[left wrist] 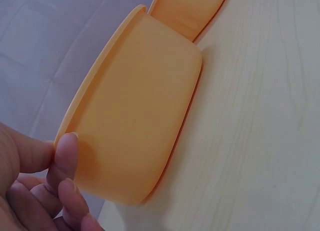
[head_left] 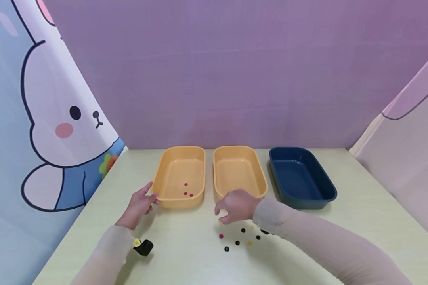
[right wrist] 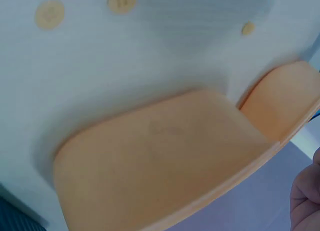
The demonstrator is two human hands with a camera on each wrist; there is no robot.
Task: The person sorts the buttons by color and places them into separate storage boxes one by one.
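Partly hidden grip, head: right hand [head_left: 237,206], fingers bent, by the middle tray [head_left: 239,170]; any hold impossible to tell.
Buttons [head_left: 237,243], head: red, black, yellow on a pale table [head_left: 185,261] before purple cloth [head_left: 235,79]; three red inside the left tray [head_left: 174,174].
Rim [left wrist: 94,73], left wrist: orange, pinched by a cropped left hand [left wrist: 45,183].
Knuckles [right wrist: 306,193], right wrist: edge-cropped.
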